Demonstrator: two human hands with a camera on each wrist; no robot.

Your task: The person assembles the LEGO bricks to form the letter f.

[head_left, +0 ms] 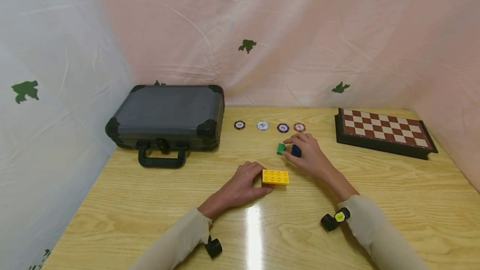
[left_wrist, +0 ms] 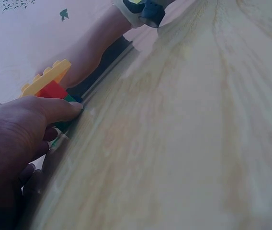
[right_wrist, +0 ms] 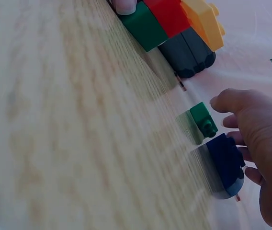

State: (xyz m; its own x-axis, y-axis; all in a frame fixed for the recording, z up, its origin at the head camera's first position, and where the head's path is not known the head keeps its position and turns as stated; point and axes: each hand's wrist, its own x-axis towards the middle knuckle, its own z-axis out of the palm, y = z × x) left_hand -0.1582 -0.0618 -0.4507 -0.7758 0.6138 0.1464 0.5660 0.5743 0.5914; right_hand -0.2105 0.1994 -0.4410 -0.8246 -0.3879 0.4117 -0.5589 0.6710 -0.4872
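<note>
My left hand [head_left: 245, 184] grips a small stack of toy bricks low down, thumb on the near side. The stack has a yellow brick [head_left: 275, 176] with studs on top, a red brick [right_wrist: 170, 17] under it and a green brick [right_wrist: 143, 26] at the bottom. Over the table to the right, my right hand [head_left: 305, 153] reaches around two loose pieces, thumb and forefinger apart. One is a small green brick [right_wrist: 202, 119] lying just off the fingertips. Beside it, below the fingers, is a dark blue brick [right_wrist: 225, 163] with a rounded end.
A grey hard case [head_left: 172, 109] with black corners and handle stands at the back left. Behind the hands lie several poker chips, among them a red one [head_left: 299, 127] and a purple one [head_left: 283, 128]. A checkered game board [head_left: 384, 128] lies at the back right. Cloth [head_left: 292, 24] hangs behind the table.
</note>
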